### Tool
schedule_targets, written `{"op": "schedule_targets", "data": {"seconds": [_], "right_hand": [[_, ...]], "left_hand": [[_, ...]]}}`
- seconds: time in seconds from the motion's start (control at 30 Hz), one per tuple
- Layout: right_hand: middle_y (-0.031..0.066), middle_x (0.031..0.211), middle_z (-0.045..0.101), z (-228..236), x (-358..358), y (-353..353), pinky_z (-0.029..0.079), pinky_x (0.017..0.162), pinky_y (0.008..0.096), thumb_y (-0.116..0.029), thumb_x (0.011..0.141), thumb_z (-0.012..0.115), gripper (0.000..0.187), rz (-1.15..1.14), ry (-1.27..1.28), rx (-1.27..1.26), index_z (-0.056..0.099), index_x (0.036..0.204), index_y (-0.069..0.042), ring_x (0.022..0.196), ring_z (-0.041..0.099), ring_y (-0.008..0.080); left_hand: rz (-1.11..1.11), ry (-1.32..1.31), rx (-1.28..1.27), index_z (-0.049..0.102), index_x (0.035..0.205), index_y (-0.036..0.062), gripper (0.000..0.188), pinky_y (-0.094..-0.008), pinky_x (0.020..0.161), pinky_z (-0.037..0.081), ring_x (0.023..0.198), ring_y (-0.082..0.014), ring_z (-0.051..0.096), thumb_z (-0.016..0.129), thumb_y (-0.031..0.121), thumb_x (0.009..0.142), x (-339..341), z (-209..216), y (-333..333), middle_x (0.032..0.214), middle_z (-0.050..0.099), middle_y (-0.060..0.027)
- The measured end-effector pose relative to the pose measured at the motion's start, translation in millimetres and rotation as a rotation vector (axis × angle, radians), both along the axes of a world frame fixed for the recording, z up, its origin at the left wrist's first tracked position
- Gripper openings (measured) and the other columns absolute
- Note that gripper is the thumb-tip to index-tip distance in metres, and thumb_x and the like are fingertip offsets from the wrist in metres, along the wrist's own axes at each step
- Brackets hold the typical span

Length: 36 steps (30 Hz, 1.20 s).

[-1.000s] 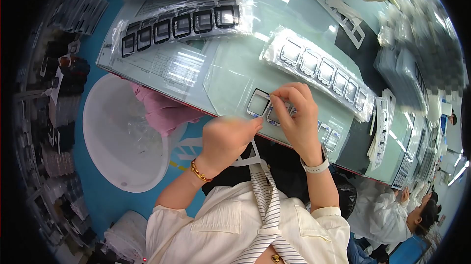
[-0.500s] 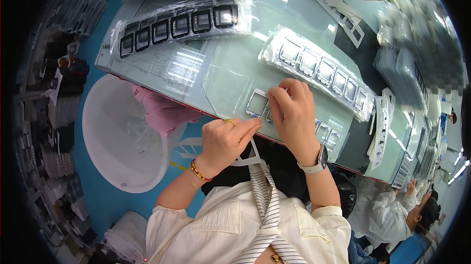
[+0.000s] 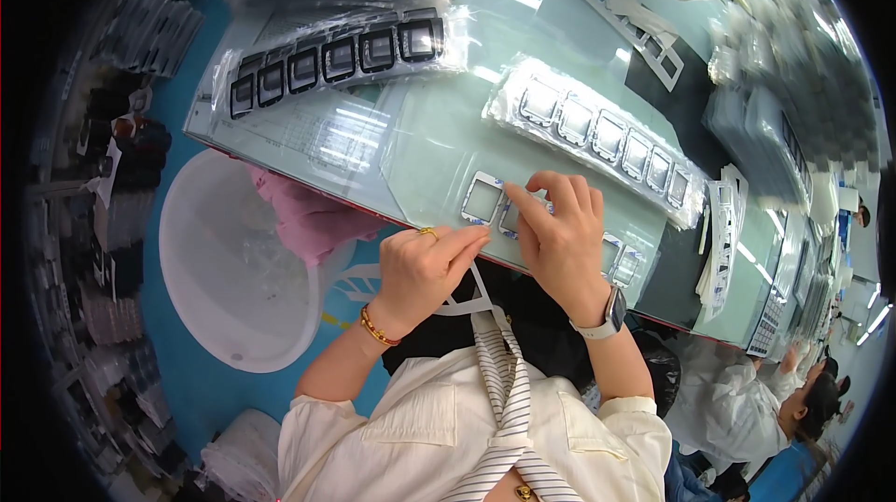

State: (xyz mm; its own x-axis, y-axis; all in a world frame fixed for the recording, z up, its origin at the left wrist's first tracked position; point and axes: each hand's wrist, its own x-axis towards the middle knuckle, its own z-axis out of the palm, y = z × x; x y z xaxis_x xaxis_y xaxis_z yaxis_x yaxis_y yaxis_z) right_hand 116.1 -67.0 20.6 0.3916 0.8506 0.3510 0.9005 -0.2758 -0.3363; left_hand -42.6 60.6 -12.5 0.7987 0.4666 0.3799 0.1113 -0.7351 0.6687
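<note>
A row of small white rectangular frames lies on the glass tabletop near its front edge. The leftmost frame shows blue marks along its lower border. My right hand is over the row, with its thumb tip at the upper edge of the neighbouring frame, and its fingers bent and apart. It hides the middle frames; the last ones show to its right. My left hand is closed at the table edge, thumb and forefinger pressed together below the leftmost frame. A white cut-out strip passes under this hand, its grip partly hidden.
Bagged white frames lie behind my right hand, and bagged black frames at the far left. A white tub with a pink cloth stands left below the table. A co-worker sits at the right.
My right fingers have spread apart and drawn slightly nearer, uncovering more of the second frame. My left hand has shifted slightly left, still closed. The view has shifted a little.
</note>
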Motion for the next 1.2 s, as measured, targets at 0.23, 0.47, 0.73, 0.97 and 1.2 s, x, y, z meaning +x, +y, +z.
{"op": "schedule_targets", "data": {"seconds": [0.23, 0.47, 0.73, 0.97, 1.2], "right_hand": [[0.0068, 0.109, 0.064, 6, -24, -16, 0.044, 0.083, 0.0413, 0.002, 0.074, 0.072, 0.04, 0.1, 0.179, 0.002, 0.076, 0.111, -0.013, 0.095, 0.058, 0.0286], [0.0118, 0.122, 0.067, 24, -20, -39, 0.048, 0.097, 0.0412, -0.011, 0.089, 0.075, 0.041, 0.145, 0.598, 0.071, 0.069, 0.13, -0.006, 0.111, 0.062, 0.0312], [0.0104, 0.083, 0.073, 61, -18, -91, 0.054, 0.065, 0.0296, -0.002, 0.095, 0.07, 0.011, 0.171, 0.889, -0.146, 0.075, 0.105, -0.001, 0.068, 0.07, 0.0161], [0.0009, 0.065, 0.063, 97, -2, -233, 0.037, 0.053, 0.0242, 0.0, 0.093, 0.07, 0.005, -0.477, 0.869, -0.291, 0.074, 0.094, 0.002, 0.059, 0.049, 0.004], [0.0245, 0.075, 0.066, 45, -7, -439, 0.05, 0.065, 0.0412, -0.019, 0.093, 0.07, 0.025, -1.022, 0.496, -0.612, 0.068, 0.09, 0.005, 0.071, 0.066, 0.0378]], "left_hand": [[-0.018, -0.018, -0.037, 0.08, 0.098, 0.0122, 0.012, -0.0342, 0.05, 0.046, 0.054, -0.022, 0.062, 0.082, 0.011, 0.087, -7, -5, 1, 0.068, 0.067, -0.0037], [-0.159, -0.153, -0.192, 0.076, 0.106, 0.0075, 0.016, -0.0343, 0.055, 0.047, 0.061, -0.0227, 0.062, 0.079, 0.008, 0.09, -16, 29, -10, 0.077, 0.068, -0.0046], [-0.022, 0.047, 0.189, 0.078, 0.119, 0.0152, 0.026, -0.0417, 0.094, 0.04, 0.106, -0.0258, 0.056, 0.073, 0.021, 0.094, 10, 43, 19, 0.115, 0.065, -0.0023], [-0.044, 0.175, 0.391, 0.079, 0.117, 0.0206, 0.025, -0.0473, 0.103, 0.031, 0.126, -0.0252, 0.049, 0.075, 0.025, 0.093, 27, 18, 34, 0.131, 0.059, -0.0018], [-0.067, 0.24, 0.368, 0.081, 0.116, 0.0225, 0.024, -0.0469, 0.107, 0.028, 0.135, -0.0249, 0.047, 0.075, 0.024, 0.093, 26, 25, 45, 0.139, 0.058, -0.0015]]}}
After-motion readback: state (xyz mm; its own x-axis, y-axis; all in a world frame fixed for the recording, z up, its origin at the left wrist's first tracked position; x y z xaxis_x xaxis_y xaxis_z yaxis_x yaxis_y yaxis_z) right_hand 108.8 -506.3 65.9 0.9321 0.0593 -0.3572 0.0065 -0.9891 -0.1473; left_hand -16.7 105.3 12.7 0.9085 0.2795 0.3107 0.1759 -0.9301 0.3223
